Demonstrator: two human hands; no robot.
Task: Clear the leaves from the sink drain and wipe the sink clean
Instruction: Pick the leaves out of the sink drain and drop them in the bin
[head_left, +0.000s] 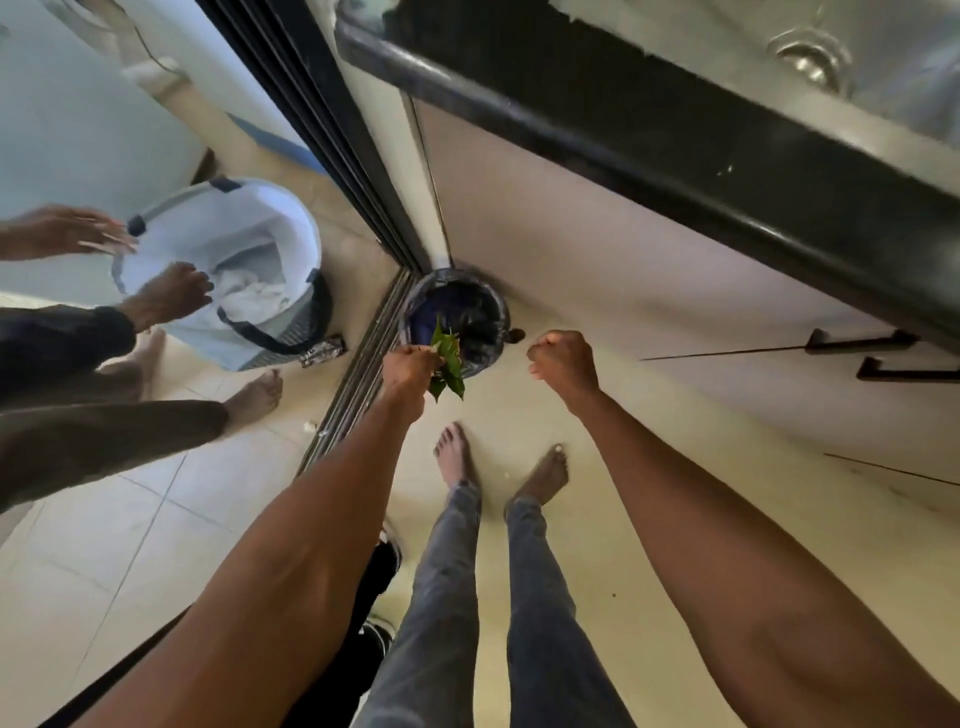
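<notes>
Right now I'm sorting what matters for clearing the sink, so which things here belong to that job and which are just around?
Part of the job:
- leaves, held in the left hand
- bin below them
- sink with its drain
- right hand, fisted, holding nothing

Just around:
- laundry basket
- second person reaching into it
- cupboard handles

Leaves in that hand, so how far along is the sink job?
Done, it seems: a bunch of leaves is out of the sink. In hand: the left hand holds it over the bin, not yet dropped; the right hand is a closed fist. Left: dropping them and wiping the sink. Its drain is too blurred to judge.
</notes>
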